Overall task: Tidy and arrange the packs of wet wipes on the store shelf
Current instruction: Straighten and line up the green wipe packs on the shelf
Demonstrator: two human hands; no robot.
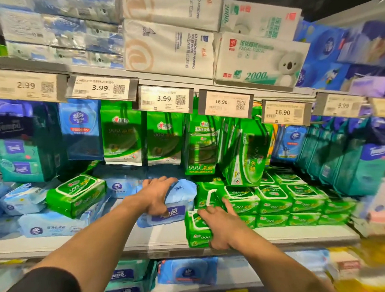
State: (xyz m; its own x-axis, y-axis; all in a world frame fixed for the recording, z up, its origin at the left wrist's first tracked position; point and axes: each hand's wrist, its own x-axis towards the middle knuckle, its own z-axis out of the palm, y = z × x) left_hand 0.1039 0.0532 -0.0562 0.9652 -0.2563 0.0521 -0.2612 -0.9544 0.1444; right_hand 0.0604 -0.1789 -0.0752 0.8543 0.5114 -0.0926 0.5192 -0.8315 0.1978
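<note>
My left hand point(156, 194) lies curled over the top of a light blue pack of wet wipes point(180, 190) that stands near the middle of the grey shelf point(160, 235). My right hand point(221, 225) rests on a green pack of wet wipes point(197, 231) at the shelf's front edge, thumb down its front side. To the right, several green packs point(273, 201) sit in neat stacks. A tilted green pack point(76, 194) leans on loose blue packs point(49, 225) at the left.
Green and blue hanging packs point(123, 133) fill the back of the shelf under a row of price tags point(165, 98). Large tissue bundles point(170, 48) sit on the shelf above. More blue packs point(187, 270) lie on the shelf below.
</note>
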